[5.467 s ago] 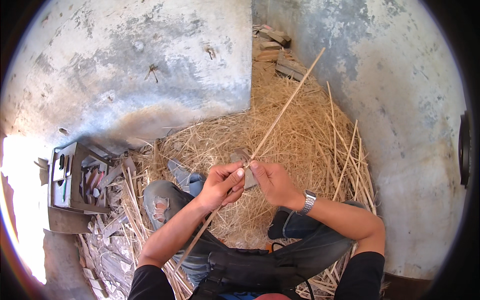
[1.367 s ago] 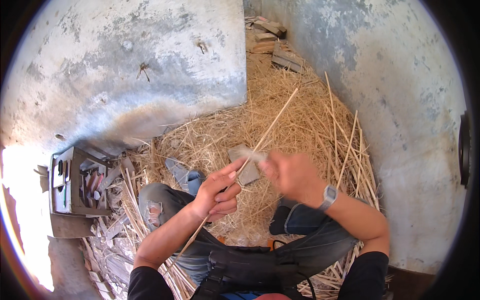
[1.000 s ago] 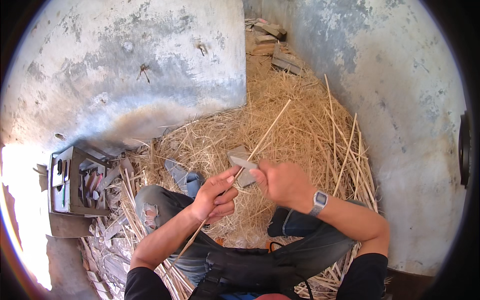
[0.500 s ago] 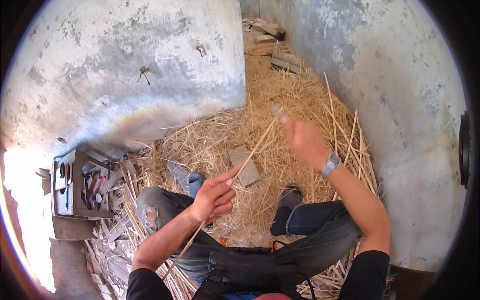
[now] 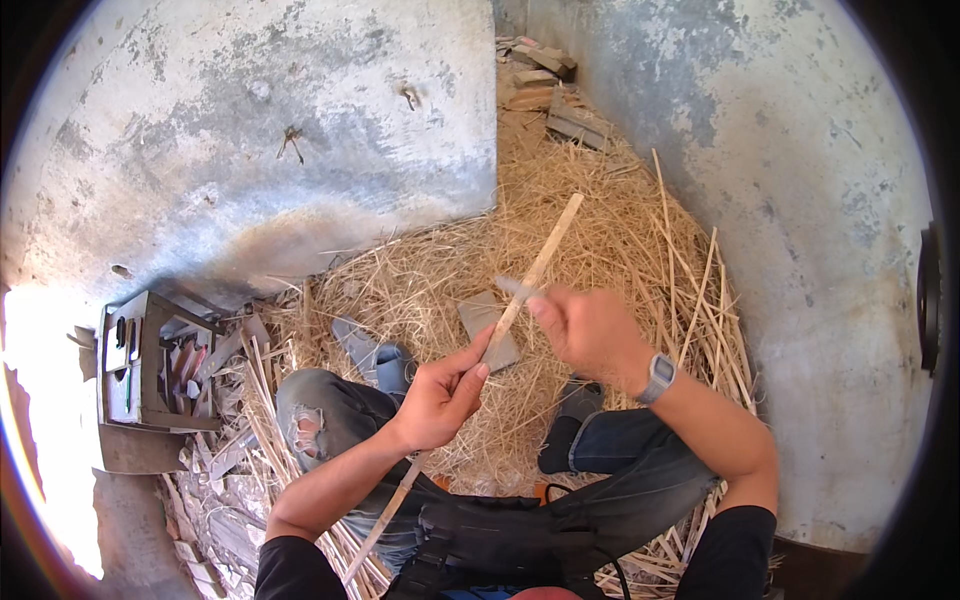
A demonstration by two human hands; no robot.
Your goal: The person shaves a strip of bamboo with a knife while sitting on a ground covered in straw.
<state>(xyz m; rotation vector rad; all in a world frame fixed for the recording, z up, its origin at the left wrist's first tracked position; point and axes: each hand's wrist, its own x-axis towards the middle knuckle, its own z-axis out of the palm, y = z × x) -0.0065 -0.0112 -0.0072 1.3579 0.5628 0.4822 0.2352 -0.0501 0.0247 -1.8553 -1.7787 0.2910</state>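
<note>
A long, flat, pale strip that looks like split bamboo [image 5: 552,243] runs slantwise through my left hand [image 5: 440,398]. My left fingers and thumb are closed around it, and its lower end passes back under my left forearm toward my thigh. In my right hand [image 5: 597,335] is a short grey knife [image 5: 516,289]. Its blade lies across the strip, partway up from my left hand. The knife's handle is hidden inside my closed right fingers.
Straw-like shavings [image 5: 460,250] cover the floor, with a flat block [image 5: 478,310] among them. Long strips [image 5: 700,290] lean along the right wall. Grey slippers [image 5: 355,345] lie near my left knee. A small wooden cabinet [image 5: 150,415] stands at left; bricks [image 5: 545,62] are piled in the far corner.
My right hand has drawn the knife down along the strip, toward my left hand. The strip has turned so its broad face shows, and the left thumb now lies on top.
</note>
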